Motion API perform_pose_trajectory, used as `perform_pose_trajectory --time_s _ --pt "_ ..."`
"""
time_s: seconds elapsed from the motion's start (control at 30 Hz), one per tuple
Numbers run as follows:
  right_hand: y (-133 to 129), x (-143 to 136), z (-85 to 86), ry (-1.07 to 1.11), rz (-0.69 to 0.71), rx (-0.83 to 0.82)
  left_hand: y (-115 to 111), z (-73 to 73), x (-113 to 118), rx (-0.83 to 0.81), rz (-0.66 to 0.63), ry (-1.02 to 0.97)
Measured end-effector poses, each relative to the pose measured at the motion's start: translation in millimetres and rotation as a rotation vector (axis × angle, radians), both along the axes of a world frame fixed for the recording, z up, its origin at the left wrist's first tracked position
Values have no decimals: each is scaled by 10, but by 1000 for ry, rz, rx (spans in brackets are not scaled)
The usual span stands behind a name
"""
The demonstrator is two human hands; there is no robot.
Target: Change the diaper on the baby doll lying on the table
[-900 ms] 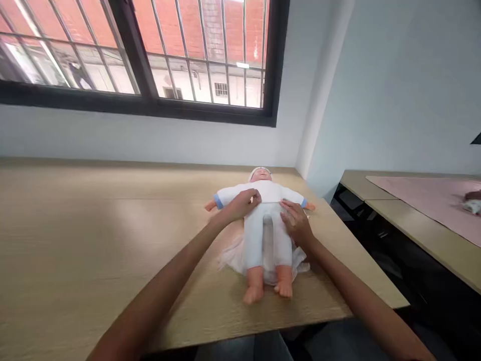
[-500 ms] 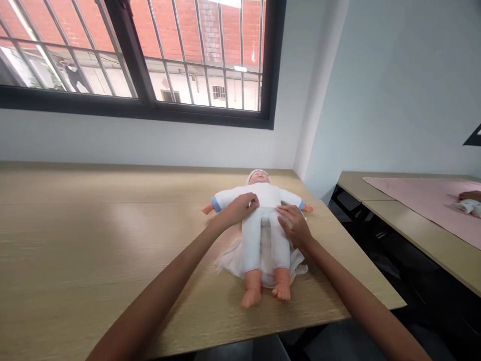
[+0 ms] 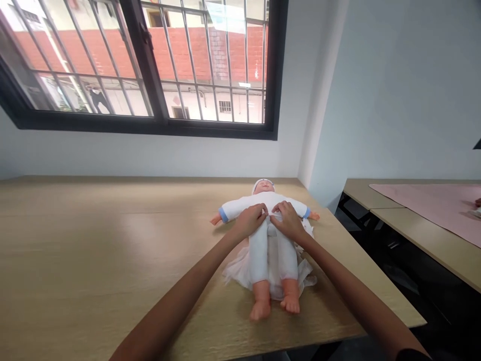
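A baby doll (image 3: pixel 264 186) in a white cap and white clothes with blue cuffs lies on its back, feet toward me. Its white trousers (image 3: pixel 258 255) end above the bare feet. At the waist, my left hand (image 3: pixel 252 219) has its fingers bent and closed on the white clothes. Close beside it, my right hand (image 3: pixel 290 220) also pinches the clothes at the waist. The fingertips of the two hands nearly meet, partly hiding the cloth there. A thin whitish cloth (image 3: pixel 238 268) lies crumpled under the doll's legs.
The doll lies near the right end of a wooden table (image 3: pixel 93 260), whose far side meets the wall under a barred window (image 3: pixel 210 75). To the right, across a dark gap, another table (image 3: pixel 432 230) carries a pink cloth (image 3: pixel 436 200). Part of another person's hand (image 3: pixel 478 202) shows there.
My right hand has moved inward and up from the doll's hip to the middle of its waist, and its fingers have bent. My left hand has shifted slightly toward it. The view has tilted up.
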State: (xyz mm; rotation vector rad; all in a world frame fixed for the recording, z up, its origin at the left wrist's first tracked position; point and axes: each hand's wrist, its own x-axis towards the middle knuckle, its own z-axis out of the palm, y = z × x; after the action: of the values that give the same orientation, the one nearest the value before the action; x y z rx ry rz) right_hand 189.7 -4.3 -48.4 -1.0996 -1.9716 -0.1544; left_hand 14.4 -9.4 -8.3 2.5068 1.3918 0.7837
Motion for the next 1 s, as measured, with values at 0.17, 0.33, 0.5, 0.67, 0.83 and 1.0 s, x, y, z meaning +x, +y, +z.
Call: perform_pose_trajectory --time_s 0.17,0.33,0.5,0.67,0.83,1.0 --pt "-50 -68 -27 -78 -14 63 -21 -18 0 -5 -46 -77" --pt "-115 -9 -63 -115 -41 103 -173 86 47 -12 -48 -30" --pt "-111 11 -69 -117 -31 116 -137 24 59 15 8 4" --pt "-132 0 -51 -113 -13 117 -99 -27 65 32 25 24" --pt "-144 -2 -54 -76 2 107 -121 -11 76 32 17 22" --pt "-144 -4 -67 -16 32 98 -135 -10 79 29 19 33"
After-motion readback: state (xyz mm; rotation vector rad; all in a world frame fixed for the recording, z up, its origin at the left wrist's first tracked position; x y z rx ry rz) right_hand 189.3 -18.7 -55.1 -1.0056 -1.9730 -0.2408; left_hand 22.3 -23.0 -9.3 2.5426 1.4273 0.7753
